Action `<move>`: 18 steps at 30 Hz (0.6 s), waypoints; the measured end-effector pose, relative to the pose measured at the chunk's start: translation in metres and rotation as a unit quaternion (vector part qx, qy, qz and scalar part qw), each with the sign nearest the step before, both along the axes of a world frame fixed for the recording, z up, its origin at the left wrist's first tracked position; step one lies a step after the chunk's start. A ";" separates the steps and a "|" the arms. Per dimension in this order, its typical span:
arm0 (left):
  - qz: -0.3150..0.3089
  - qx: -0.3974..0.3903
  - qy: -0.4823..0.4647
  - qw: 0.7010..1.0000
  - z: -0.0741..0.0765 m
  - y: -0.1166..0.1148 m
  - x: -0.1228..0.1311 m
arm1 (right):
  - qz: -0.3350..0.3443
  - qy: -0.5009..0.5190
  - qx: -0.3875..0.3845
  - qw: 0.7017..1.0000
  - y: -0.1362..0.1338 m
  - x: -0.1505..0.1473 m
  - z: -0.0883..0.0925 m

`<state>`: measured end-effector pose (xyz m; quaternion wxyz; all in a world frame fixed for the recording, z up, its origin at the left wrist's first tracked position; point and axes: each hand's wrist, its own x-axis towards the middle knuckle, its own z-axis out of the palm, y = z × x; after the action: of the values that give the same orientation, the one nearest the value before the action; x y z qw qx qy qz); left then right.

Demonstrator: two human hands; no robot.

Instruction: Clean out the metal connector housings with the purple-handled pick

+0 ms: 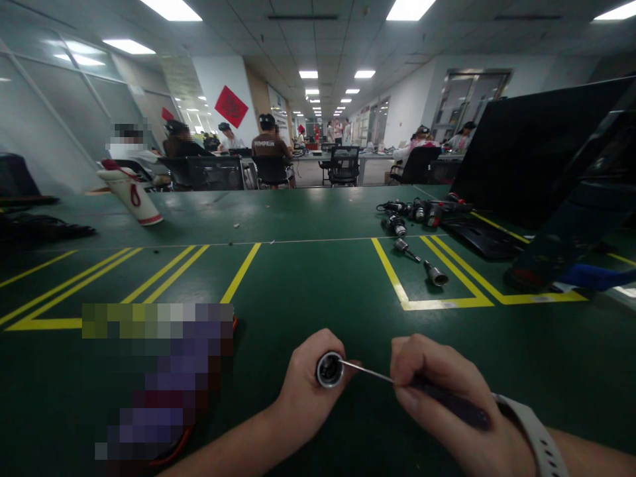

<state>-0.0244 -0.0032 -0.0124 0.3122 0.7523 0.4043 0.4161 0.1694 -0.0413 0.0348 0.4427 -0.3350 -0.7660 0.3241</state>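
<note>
**Metal cylinder [330,370] in left hand [303,377], slim dark-handled tool [470,409] in right hand [440,368]**

Near right: tool grasped around its handle, likely light and stiff, best held there. Near centre: cylinder wrapped in a closed grip, mouth facing viewer, probably hard, slick, best held round its sides; rest hidden by grip, tip contact unclear. Near left: purple item [171,391], pixelated beyond recognition. Farther right: loose metal fittings [437,274], then indistinct dark clutter [421,211].

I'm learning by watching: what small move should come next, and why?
Perhaps ease the thin-shafted tool slightly inward while the left hand steadies the metal cylinder: the tool appears to reach the cylinder's open end, and the right hand grips the tool.
</note>
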 end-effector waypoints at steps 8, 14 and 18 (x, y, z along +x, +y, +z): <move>-0.011 0.042 0.013 0.999 -0.003 -0.002 0.000 | 0.022 -0.067 0.155 0.985 0.002 -0.009 0.002; -0.086 0.012 0.013 0.996 -0.007 -0.015 0.006 | 0.031 -0.175 0.183 0.967 0.007 -0.016 -0.005; -0.087 -0.028 -0.020 0.996 -0.014 -0.019 0.007 | 0.052 -0.236 0.187 0.952 0.006 -0.018 -0.004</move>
<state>-0.0171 -0.0217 -0.0261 0.3760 0.7671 0.3423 0.3912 0.1512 -0.0352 0.0306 0.2862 -0.2729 -0.9120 0.1091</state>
